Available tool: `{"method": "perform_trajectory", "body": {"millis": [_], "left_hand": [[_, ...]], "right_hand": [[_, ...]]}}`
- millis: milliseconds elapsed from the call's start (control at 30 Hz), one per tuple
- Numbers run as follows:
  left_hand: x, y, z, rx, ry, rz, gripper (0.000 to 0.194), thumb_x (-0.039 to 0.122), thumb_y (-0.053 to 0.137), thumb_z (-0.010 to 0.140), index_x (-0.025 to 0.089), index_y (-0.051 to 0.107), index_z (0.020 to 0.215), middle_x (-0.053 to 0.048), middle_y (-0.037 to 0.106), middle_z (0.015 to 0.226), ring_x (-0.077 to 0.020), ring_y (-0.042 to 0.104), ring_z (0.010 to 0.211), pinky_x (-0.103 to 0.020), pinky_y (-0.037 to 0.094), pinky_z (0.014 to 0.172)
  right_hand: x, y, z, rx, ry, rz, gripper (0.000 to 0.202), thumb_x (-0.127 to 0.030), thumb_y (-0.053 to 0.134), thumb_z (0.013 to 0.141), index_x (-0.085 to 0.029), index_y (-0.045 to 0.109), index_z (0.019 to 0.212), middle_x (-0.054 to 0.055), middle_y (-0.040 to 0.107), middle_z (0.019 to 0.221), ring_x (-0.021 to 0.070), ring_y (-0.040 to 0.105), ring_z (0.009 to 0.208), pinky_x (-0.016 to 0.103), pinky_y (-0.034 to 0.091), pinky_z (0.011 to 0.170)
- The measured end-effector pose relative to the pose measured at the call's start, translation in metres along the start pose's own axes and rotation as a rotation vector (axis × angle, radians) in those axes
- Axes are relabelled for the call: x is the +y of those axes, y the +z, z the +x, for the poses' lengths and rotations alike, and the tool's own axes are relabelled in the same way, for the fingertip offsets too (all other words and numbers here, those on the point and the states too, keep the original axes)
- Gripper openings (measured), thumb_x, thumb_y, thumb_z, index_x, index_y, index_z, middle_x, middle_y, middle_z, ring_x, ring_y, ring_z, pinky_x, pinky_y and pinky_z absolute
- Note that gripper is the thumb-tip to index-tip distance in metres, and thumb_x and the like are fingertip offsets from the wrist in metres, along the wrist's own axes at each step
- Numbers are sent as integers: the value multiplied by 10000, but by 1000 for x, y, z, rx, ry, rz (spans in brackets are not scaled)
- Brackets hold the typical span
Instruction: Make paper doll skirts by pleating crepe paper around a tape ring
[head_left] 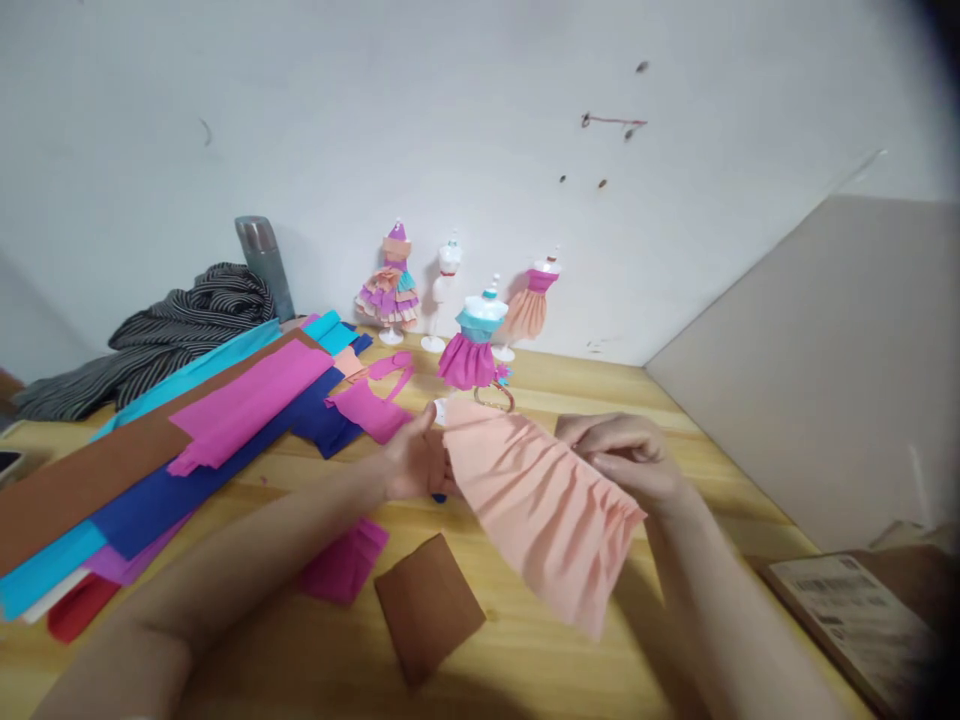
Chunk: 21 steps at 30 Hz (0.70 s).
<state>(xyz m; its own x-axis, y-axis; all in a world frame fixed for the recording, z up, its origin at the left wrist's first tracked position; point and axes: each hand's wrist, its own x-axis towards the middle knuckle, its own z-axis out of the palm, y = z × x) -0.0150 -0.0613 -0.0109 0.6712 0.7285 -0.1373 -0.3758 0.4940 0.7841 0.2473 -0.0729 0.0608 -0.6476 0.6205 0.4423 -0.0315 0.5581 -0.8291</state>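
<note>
A pleated strip of peach crepe paper hangs at a slant between my two hands, gathered along its upper edge and flaring at the bottom. My left hand grips its left end, the thumb up beside a small white piece and the other fingers partly behind the paper. At the gathered upper edge, my right hand is closed in a pinch on the paper. Below them on the table lie a brown paper square and a folded magenta piece.
Small dress-form mannequins in paper outfits, one with a teal top and magenta skirt, stand near the wall. Long coloured crepe sheets cover the table's left side, near a striped cloth and a grey bottle. A labelled cardboard package lies right.
</note>
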Motion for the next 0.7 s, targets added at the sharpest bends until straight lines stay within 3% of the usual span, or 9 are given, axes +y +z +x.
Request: {"method": "perform_trajectory", "body": {"millis": [100, 267, 500, 700], "left_hand": [[3, 4, -2, 16, -34, -208, 704, 664, 328, 891, 68, 658, 1067, -169, 707, 1068, -267, 649, 1026, -390, 444, 969], [6, -5, 3, 132, -80, -172, 645, 624, 325, 922, 80, 637, 1073, -160, 728, 995, -266, 672, 973, -433, 447, 975], [7, -6, 7, 171, -39, 43, 513, 602, 438, 900, 138, 643, 976, -108, 712, 962, -224, 660, 957, -359, 455, 929], [9, -10, 10, 403, 37, 307, 591, 664, 504, 821, 121, 613, 1028, -111, 681, 916, -197, 652, 810, -320, 481, 789]], "right_hand": [[1, 7, 2, -158, 44, -148, 244, -274, 608, 881, -151, 708, 695, 141, 728, 837, 195, 633, 708, 318, 486, 635], [11, 11, -4, -323, 164, -394, 333, -290, 538, 922, -129, 688, 672, 148, 719, 871, 182, 659, 775, 302, 504, 704], [38, 11, -17, -343, 213, -531, 308, -227, 534, 901, -157, 654, 625, 101, 707, 803, 170, 637, 732, 273, 473, 660], [49, 14, -27, -352, 187, -683, 229, -152, 504, 873, -175, 674, 720, 104, 701, 871, 199, 634, 828, 304, 478, 719]]}}
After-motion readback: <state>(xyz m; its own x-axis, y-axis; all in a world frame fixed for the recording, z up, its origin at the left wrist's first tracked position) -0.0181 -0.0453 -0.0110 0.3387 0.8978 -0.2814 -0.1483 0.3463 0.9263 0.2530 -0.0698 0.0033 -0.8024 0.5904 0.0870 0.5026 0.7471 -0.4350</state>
